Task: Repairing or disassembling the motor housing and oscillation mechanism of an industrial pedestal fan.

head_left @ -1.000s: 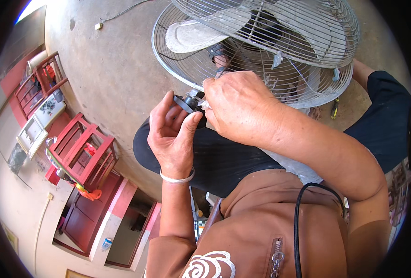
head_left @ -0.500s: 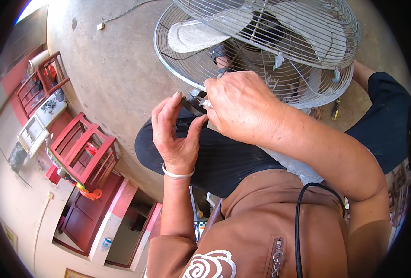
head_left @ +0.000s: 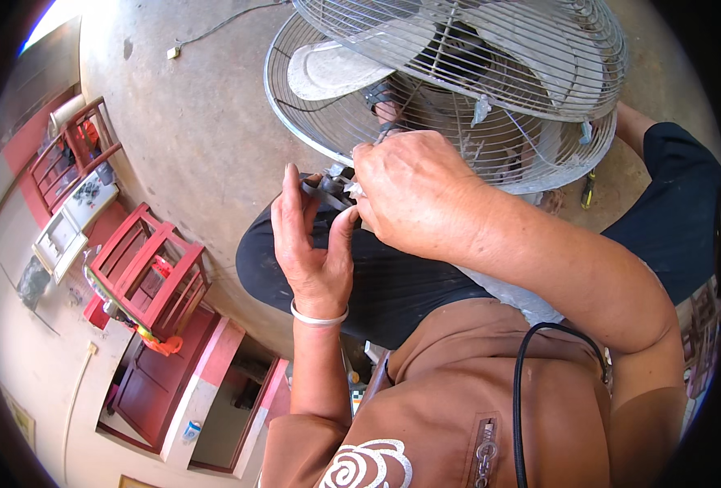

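My left hand [head_left: 311, 252] grips a small black part [head_left: 328, 189] between thumb and fingertips, its fingers raised along the part's left side. My right hand [head_left: 409, 187] is closed at the part's right side, pinching a small pale piece [head_left: 352, 189]; its fingertips are mostly hidden behind the knuckles. Just beyond my hands lies a round wire fan cage [head_left: 311, 130] with a second wire grille [head_left: 531, 37] over it and a pale fan blade [head_left: 336, 65]. A sandalled foot [head_left: 385, 106] shows through the wires.
My dark-trousered legs [head_left: 653, 220] are bent around the work. A screwdriver [head_left: 588, 189] lies on the concrete floor [head_left: 181, 138] at the right. A cord with a pale plug [head_left: 173, 52] lies at the back. Red wooden chairs [head_left: 145, 268] and a pale tray [head_left: 59, 236] stand at the left.
My left hand has shifted slightly right, its fingers straightening more upright around the black part. My right hand stays against the part, moved very little.
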Demonstrator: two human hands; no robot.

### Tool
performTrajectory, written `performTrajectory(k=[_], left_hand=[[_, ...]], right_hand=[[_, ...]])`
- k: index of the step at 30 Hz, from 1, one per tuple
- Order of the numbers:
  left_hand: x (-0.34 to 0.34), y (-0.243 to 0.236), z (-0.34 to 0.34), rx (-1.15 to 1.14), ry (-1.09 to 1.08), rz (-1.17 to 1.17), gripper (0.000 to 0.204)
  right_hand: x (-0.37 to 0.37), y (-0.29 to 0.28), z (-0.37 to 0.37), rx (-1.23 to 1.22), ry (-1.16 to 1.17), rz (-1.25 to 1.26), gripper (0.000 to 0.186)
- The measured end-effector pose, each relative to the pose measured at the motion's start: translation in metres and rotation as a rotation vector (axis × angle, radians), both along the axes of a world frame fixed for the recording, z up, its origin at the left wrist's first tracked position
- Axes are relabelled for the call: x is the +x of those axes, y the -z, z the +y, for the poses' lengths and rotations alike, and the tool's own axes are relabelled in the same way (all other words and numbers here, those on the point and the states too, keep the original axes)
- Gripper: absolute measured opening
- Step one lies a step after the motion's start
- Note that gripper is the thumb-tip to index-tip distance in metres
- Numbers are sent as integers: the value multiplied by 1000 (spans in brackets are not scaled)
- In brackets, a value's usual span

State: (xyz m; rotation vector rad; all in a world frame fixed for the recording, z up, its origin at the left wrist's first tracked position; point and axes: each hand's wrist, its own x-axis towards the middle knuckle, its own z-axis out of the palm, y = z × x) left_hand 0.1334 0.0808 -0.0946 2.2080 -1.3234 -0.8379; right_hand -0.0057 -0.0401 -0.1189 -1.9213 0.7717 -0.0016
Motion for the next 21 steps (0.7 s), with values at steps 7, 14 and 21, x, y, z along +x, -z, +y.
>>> performTrajectory(k=[7,14,21], left_hand=[[4,-14,-13,104,-219,318,56],[7,-7,-23,236,-451,440,45],[-10,12,-17,74,-642,507,41]], right_hand=[[0,-2,-2,28,-12,25,25],[1,2,1,43,-6,20,25],[0,1,1,17,13,-9,23]])
